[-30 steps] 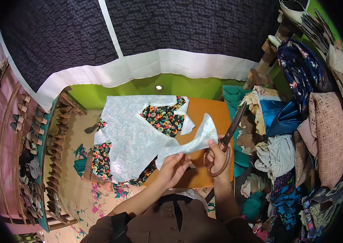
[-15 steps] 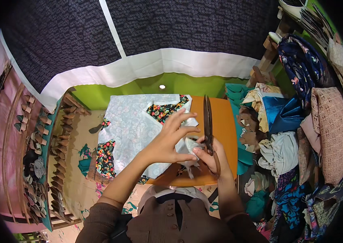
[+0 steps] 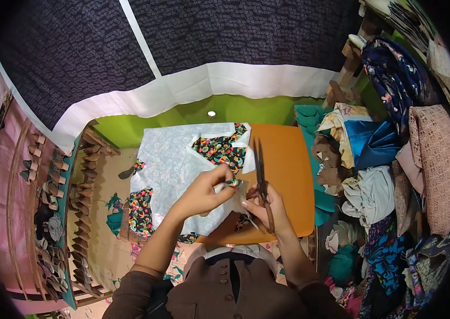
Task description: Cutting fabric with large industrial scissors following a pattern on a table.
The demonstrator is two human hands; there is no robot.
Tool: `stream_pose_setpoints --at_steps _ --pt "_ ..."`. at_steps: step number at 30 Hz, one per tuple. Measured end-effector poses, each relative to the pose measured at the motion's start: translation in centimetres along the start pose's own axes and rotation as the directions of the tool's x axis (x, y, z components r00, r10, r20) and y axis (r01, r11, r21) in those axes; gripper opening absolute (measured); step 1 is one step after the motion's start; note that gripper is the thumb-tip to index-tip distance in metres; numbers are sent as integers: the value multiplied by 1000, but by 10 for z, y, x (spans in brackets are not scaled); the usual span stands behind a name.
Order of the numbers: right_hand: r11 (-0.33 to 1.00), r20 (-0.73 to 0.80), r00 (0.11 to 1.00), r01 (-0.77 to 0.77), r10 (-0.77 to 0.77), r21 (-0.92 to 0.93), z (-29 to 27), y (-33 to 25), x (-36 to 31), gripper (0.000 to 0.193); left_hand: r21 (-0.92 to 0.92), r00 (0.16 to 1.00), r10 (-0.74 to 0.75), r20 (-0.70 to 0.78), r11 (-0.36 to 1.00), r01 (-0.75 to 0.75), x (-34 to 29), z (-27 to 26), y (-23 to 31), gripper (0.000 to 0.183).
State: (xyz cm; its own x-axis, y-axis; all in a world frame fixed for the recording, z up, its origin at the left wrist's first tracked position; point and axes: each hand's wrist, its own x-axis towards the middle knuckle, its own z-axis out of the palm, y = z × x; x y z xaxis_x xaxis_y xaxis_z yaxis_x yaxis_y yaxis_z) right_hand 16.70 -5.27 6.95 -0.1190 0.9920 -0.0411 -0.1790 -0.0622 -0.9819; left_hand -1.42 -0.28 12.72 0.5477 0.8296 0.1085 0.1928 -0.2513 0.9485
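Observation:
My right hand (image 3: 271, 208) is closed around dark metal scissors (image 3: 259, 169), whose blades point away from me and stand slightly apart. My left hand (image 3: 208, 190) is closed, pinching a small pale fabric scrap (image 3: 240, 198) with a bit of floral print at the fingertips. The scrap stretches toward my right thumb, and thin strips dangle below it; whether the right fingers also grip it I cannot tell. Beneath my hands lies a large black floral fabric (image 3: 215, 149), mostly showing its whitish reverse side, spread over an orange table (image 3: 283, 146). One folded-back section shows the bright print.
Piled fabrics, including a shiny blue cloth (image 3: 371, 146) and a white cloth (image 3: 369, 198), crowd the right side. Wooden racks holding shoe-shaped pieces (image 3: 82, 210) stand at left. A dark patterned curtain (image 3: 251, 37) hangs beyond the table. Scraps litter the floor.
My left hand has gone from spread fingers to a pinch on the scrap. The right hand and scissors have shifted slightly left, and the blades now show apart.

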Motion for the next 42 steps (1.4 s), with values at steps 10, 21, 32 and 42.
stream_pose_setpoints --at_steps 10,21,32,42 --pt "977 -35 999 14 -7 213 4 -28 -4 26 -558 874 -483 49 712 425 -13 -1 -5 21" --pt "990 -36 999 12 -7 138 18 -29 -17 31 -706 922 -382 -58 669 233 -19 26 -12 25" --pt "998 70 996 -63 63 -2 -2 -19 -25 32 -265 964 -244 -107 941 209 -23 23 -9 52" --pt "947 314 937 -45 151 -319 -17 12 -49 81 -151 952 -226 -207 969 197 -19 24 -14 50"
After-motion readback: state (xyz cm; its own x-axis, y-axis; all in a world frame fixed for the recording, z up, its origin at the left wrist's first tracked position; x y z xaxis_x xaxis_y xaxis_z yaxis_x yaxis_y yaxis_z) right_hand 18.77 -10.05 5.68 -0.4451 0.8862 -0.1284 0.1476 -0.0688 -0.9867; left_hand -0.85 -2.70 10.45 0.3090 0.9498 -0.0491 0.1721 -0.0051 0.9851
